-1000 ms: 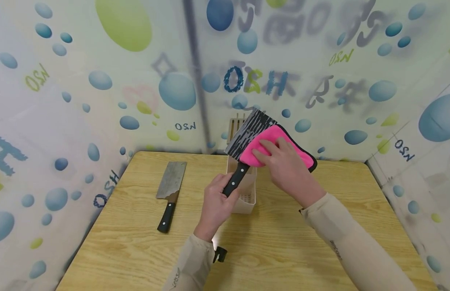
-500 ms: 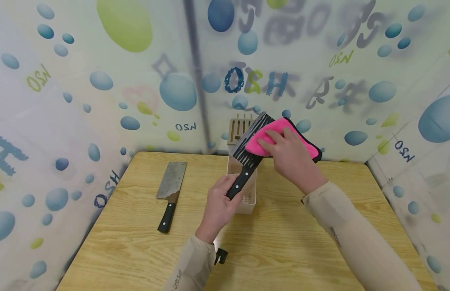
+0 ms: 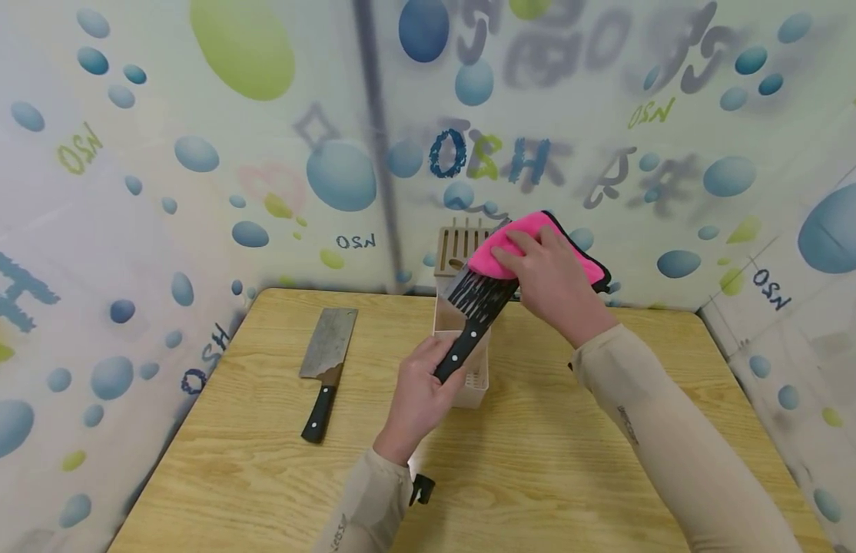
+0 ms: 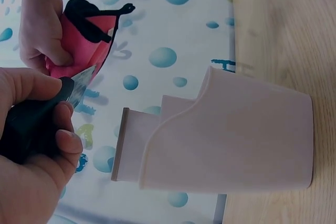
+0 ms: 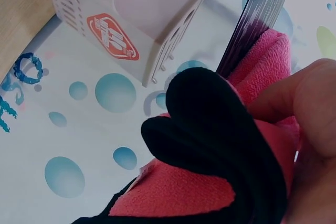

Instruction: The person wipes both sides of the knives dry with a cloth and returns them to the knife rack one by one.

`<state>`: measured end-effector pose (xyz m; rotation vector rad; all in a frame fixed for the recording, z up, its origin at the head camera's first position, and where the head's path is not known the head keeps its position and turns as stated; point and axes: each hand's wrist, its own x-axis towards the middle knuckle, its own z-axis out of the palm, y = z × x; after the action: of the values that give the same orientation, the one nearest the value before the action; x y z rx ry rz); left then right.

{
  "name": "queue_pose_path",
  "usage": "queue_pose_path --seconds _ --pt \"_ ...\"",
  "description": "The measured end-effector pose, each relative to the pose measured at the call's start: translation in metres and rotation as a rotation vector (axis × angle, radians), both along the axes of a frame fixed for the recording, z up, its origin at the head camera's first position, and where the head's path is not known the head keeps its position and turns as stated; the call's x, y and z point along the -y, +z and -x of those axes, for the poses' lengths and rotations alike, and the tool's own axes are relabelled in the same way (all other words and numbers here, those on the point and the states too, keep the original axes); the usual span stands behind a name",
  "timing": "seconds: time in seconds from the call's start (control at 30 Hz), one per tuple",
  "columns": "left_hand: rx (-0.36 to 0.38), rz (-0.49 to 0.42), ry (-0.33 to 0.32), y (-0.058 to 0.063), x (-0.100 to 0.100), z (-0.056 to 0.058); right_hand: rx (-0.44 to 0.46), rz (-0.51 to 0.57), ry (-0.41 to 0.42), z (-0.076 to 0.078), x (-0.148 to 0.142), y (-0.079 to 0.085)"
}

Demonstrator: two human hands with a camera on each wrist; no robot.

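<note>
My left hand [image 3: 417, 392] grips the black riveted handle of a cleaver [image 3: 482, 299], its blade streaked dark and silver and tilted up to the right. A pink cloth with black edging [image 3: 492, 261] is folded over the upper blade, pressed there by the fingers of my right hand [image 3: 555, 284]. In the right wrist view the cloth [image 5: 178, 195] wraps the blade [image 5: 257, 19], and its black border loops in front. Seen from the left wrist, curled fingers surround the dark handle [image 4: 31, 124]. The blade's far end is hidden under the cloth.
A second cleaver [image 3: 329, 346] lies on the wooden table [image 3: 262, 491] to the left. Behind the held cleaver stands a pale knife holder [image 3: 472, 396] with a slotted top [image 3: 456, 250]. A bubble-patterned curtain [image 3: 331, 77] encloses the table's back and sides.
The cloth has slid up along the blade, baring more of it near the handle. The held cleaver has shifted slightly to the right. The cleaver on the table stays put.
</note>
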<state>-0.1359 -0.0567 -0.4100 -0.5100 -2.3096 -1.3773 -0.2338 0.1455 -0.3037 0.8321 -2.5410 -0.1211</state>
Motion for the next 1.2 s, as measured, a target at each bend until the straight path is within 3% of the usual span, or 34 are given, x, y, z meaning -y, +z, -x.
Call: queue_pose_path --seconds 0.5,0.7,0.97,1.2 --pt "0.009 0.002 -0.005 0.003 0.002 -0.001 0.04 0.007 -0.073 0.012 -0.01 0.001" --pt "0.013 -0.01 -0.003 0.003 0.003 -0.001 0.062 0.044 -0.076 0.012 -0.013 -0.003" --pt "0.005 -0.016 0.015 0.003 0.002 -0.001 0.032 -0.01 -0.082 0.007 -0.013 -0.011" --pt "0.015 -0.021 0.035 0.002 0.002 0.001 -0.001 0.06 -0.042 -0.002 -0.01 -0.019"
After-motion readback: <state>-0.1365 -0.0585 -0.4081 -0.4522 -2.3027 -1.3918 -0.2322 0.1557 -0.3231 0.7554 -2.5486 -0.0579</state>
